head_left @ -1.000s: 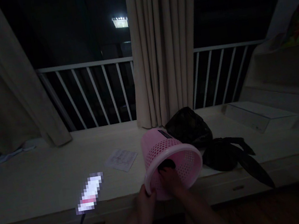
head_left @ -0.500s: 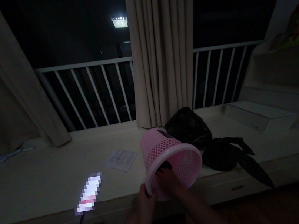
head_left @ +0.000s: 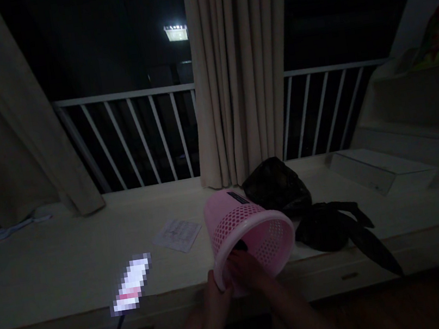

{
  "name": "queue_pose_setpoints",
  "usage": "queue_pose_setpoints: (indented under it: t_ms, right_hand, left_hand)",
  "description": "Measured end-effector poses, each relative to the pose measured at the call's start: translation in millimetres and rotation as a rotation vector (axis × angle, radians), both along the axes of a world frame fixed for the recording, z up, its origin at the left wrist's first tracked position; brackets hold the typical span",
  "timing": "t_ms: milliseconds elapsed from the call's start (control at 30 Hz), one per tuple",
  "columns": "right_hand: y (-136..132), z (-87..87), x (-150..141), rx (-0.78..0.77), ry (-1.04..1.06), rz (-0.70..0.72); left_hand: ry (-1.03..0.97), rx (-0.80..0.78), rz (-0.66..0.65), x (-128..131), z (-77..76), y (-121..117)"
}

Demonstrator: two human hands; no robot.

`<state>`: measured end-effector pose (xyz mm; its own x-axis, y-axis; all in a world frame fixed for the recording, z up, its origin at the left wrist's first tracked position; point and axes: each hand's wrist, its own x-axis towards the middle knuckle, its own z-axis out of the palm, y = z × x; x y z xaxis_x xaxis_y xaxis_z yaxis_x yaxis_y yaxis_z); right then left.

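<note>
Pale surface point(head_left: 74, 268) in a dark room, two curtains point(head_left: 237, 74) behind, one pink basket point(head_left: 225, 203) tilted at its front edge.
I count two black bags point(head_left: 276, 186) beside it; my left hand point(head_left: 218, 292) pinches its rim point(head_left: 248, 223), my right hand point(head_left: 247, 269) is inside near something black point(head_left: 240, 245), fingers too hidden to tell.

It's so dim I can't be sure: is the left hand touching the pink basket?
Touching: the head view shows the left hand gripping the pink basket by its rim.
</note>
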<state>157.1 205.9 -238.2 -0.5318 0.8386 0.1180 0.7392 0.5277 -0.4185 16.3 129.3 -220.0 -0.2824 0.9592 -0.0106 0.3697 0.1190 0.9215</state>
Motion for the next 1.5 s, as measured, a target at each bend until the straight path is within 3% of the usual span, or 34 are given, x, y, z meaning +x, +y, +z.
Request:
queue_pose_setpoints:
  t_ms: [333, 500, 667, 800, 1000, 1167, 1500]
  right_hand:
    - [-9, 10.8, -1, 0.031, -0.186, -0.311]
    - [-12, 14.6, -1, 0.021, -0.218, -0.352]
    - [-8, 6.2, 2, 0.035, -0.227, -0.342]
    - [-5, -1.1, 3, 0.064, -0.201, -0.290]
    - [-7, 9.3, 1, 0.023, -0.172, -0.158]
    - [-8, 14.0, -2, 0.002, -0.151, -0.061]
    - [-2, 1.7, -2, 0.013, -0.123, -0.082]
  left_hand:
    - [0.028, -0.011, -0.039, -1, 1.6, -3]
    - [0.016, 0.007, -0.069, 0, 1.6, -3]
    - [0.017, 0.021, -0.076, 0, -7.1, -1]
    - [0.025, -0.002, -0.074, 1, -5.7, -2]
    - [-0.027, 0.008, -0.073, 0, 2.7, -2]
    - [-0.038, 0.030, -0.094, 0, -1.3, -2]
    - [-0.087, 0.011, -0.104, -2, -0.7, -3]
